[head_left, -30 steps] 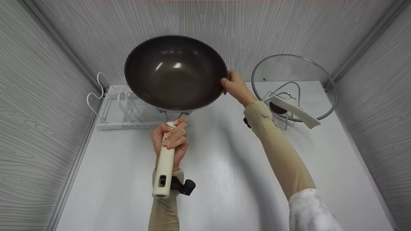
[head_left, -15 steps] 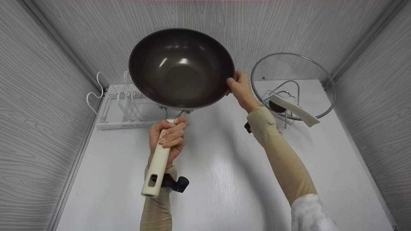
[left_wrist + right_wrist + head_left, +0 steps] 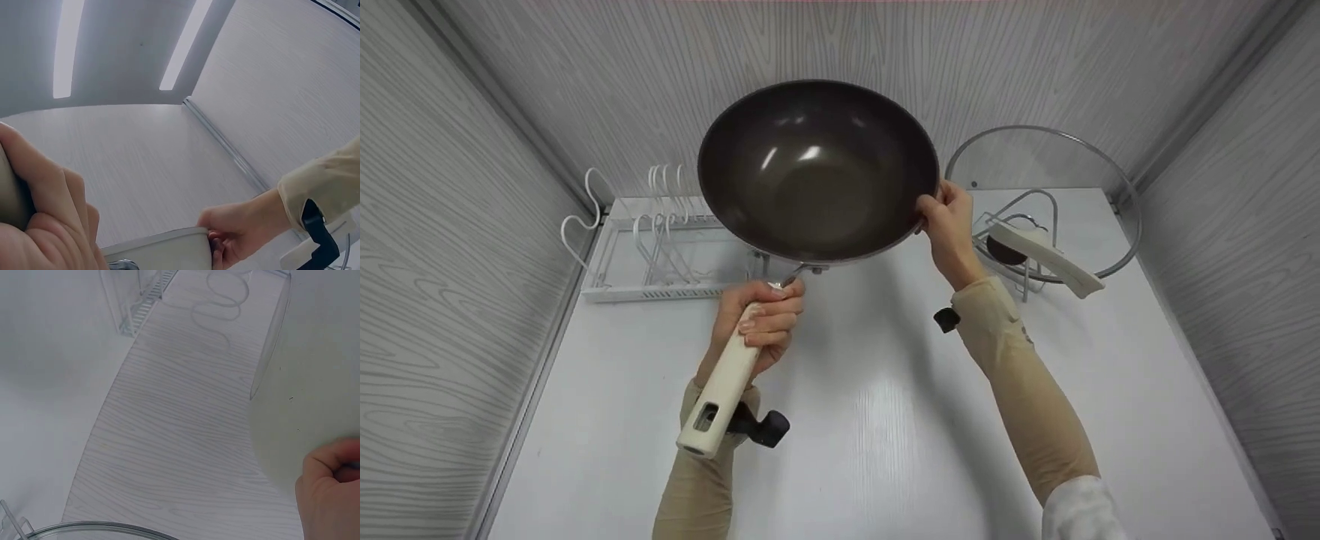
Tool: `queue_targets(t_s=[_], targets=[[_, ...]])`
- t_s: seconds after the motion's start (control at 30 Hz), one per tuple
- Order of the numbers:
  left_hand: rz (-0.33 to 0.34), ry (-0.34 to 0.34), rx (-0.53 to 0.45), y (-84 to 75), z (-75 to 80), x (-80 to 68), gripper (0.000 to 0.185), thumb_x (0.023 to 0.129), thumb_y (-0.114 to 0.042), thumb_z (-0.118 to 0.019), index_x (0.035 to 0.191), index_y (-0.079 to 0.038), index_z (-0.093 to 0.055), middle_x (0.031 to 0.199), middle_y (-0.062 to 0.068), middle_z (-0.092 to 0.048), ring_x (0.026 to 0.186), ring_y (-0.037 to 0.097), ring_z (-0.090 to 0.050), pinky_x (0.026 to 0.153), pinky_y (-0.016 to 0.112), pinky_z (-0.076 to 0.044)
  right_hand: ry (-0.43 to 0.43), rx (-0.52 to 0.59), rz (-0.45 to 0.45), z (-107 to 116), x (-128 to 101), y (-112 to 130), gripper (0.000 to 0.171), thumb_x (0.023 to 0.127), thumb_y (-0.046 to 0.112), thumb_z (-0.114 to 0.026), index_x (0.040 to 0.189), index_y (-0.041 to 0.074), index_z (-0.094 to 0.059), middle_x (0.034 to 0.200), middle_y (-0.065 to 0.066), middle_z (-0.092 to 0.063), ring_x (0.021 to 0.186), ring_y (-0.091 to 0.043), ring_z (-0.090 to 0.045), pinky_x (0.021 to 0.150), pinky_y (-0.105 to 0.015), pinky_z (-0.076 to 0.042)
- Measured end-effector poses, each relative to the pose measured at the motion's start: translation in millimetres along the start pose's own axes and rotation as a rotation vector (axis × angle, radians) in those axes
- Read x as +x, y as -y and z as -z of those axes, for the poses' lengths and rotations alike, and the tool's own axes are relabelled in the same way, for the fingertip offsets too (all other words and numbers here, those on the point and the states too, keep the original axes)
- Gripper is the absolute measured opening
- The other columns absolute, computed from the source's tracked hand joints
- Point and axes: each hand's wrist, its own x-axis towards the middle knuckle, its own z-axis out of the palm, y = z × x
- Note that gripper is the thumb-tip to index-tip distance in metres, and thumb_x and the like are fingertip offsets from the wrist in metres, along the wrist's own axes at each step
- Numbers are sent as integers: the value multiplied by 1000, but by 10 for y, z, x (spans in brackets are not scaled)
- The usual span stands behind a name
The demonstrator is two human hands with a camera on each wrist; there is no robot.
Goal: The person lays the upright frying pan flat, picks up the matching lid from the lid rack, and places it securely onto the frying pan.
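A dark nonstick wok [image 3: 817, 172] with a cream handle [image 3: 720, 394] hangs in the air above the white table [image 3: 885, 420], tilted so its inside faces me. My left hand [image 3: 761, 322] grips the handle near the pan. My right hand [image 3: 949, 221] pinches the wok's right rim. In the left wrist view the right hand [image 3: 236, 233] holds the pale rim [image 3: 163, 247] and my left hand [image 3: 45, 219] fills the lower left. The right wrist view shows only part of the right hand [image 3: 332, 495].
A white wire rack [image 3: 645, 240] sits at the back left of the table. A glass lid [image 3: 1057, 202] with a cream handle leans on a metal stand [image 3: 1024, 225] at the back right. Grey wood-grain walls [image 3: 450, 225] close in three sides.
Both hands have carried the wok to the right and slightly down, away from the wire rack. The handle now slants more to the lower left.
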Motion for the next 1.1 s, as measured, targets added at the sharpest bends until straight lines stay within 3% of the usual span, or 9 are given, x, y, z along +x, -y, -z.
queue_targets(t_s=[0.1,0.2,0.4,0.47,0.57,0.8,1.1], targets=[[49,-48,73,-16,-32,16,4,94,1,-37,93,-2,-38,66,-3,-22,48,7,-26,44,24,-45,-48,39,17,54,-65,-3,31,71,-16,-47,61,11,-34,53,5,-33,44,-7,-34,41,-20,-31],[58,-131,228,-14,-74,18,10,97,0,-31,92,-3,-39,65,-2,-25,48,7,-28,43,21,-45,-82,71,30,112,-129,-15,31,70,-17,-48,61,10,-35,53,5,-34,42,-7,-32,40,-20,-29],[10,-408,911,36,-137,-53,15,101,-4,-32,95,-2,-46,63,-5,-41,47,2,-45,41,15,-38,-145,107,64,225,-294,-24,32,71,-18,-47,59,9,-36,53,4,-36,42,-7,-34,40,-20,-29],[16,-470,1042,44,-135,-74,12,100,-5,-38,95,-1,-48,63,-5,-41,47,2,-46,42,15,-37,-165,110,75,258,-362,-23,33,72,-18,-47,60,10,-35,54,2,-39,43,-8,-34,41,-20,-29],[35,-491,1105,39,-117,-92,11,99,-8,-43,94,-2,-50,63,-4,-42,46,3,-46,41,16,-39,-193,121,82,303,-469,-32,32,74,-18,-47,61,9,-35,55,2,-40,45,-8,-35,42,-20,-29],[88,-432,1172,5,-66,-110,17,101,-12,-47,89,-2,-53,60,-5,-43,43,3,-46,38,18,-39,-258,99,139,388,-711,-74,33,73,-19,-47,60,8,-34,53,3,-34,44,-9,-35,41,-21,-32],[112,-399,1176,-20,28,-156,16,100,-10,-45,103,5,-51,61,-5,-42,43,3,-46,36,19,-35,-315,80,128,472,-984,-141,31,80,-18,-46,64,7,-34,59,-1,-39,48,-10,-39,43,-21,-35]])
